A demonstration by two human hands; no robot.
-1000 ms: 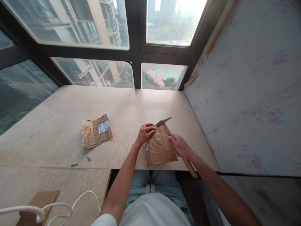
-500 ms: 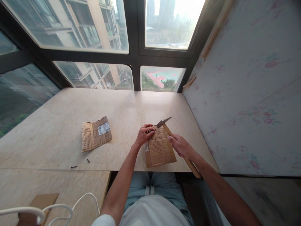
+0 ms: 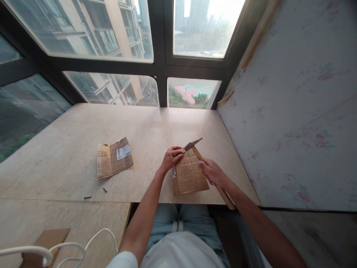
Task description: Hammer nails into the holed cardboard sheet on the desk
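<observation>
My left hand (image 3: 170, 159) rests on the far left part of a corrugated cardboard piece (image 3: 192, 175). Its fingers are closed in a pinch on a small dark screw (image 3: 180, 153), mostly covered by them. My right hand (image 3: 213, 172) is wrapped round the wooden handle of a hammer (image 3: 196, 152). The hammer's metal head is over the cardboard's far edge, close beside the left fingertips; whether it touches the screw I cannot tell. The handle's end reaches past the near table edge.
Another cardboard piece (image 3: 115, 158) with a white label lies to the left on the table (image 3: 150, 126). Two dark screws (image 3: 87, 197) lie in front of it. A white cable (image 3: 103, 230) and a brown board (image 3: 52, 238) are at lower left. Windows and a papered wall border the table.
The hammer and my right hand have shifted very slightly left. My left hand stays in place on the cardboard with its pinch kept.
</observation>
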